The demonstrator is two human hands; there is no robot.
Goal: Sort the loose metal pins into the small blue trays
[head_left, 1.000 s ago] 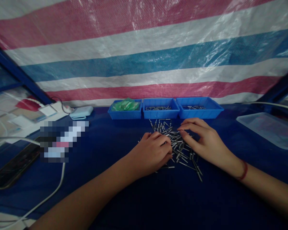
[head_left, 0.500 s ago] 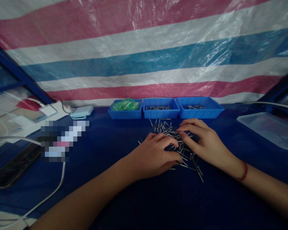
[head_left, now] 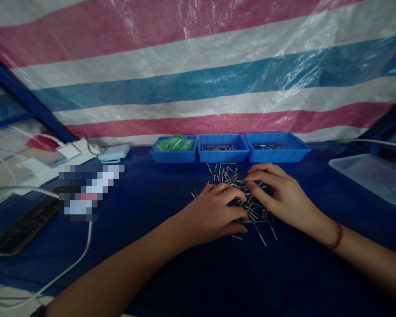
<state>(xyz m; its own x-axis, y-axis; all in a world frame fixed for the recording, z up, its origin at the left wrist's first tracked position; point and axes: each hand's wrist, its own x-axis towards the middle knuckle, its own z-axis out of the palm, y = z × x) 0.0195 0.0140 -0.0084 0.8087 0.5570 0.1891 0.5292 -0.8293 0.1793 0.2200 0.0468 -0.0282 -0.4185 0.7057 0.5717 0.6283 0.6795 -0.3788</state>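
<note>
A loose pile of silver blind rivets [head_left: 255, 213] lies on the dark blue table, their thin pins pointing in many directions. My left hand [head_left: 218, 211] rests over the near left side of the pile, its fingers spread and bent among the rivets, nothing visibly held. On the right side, my right hand [head_left: 277, 189] reaches in with curved fingers. Its thumb and index fingertips come together at the pile, and whatever is between them cannot be made out. Some rivets are hidden under both hands.
Behind the pile stand a blue bin with green plastic packets [head_left: 174, 144] and two blue bins [head_left: 222, 156] [head_left: 279, 155] holding rivets. A clear plastic lid [head_left: 369, 178] lies at right. Leftward are a phone [head_left: 23, 224], white cables, a power strip [head_left: 82, 149] and a light blue case [head_left: 114, 154].
Several rivets at the near edge of the pile have shifted and point differently. Both hands stay almost where they were, the left fingers moving slightly. The view has shifted a little.
</note>
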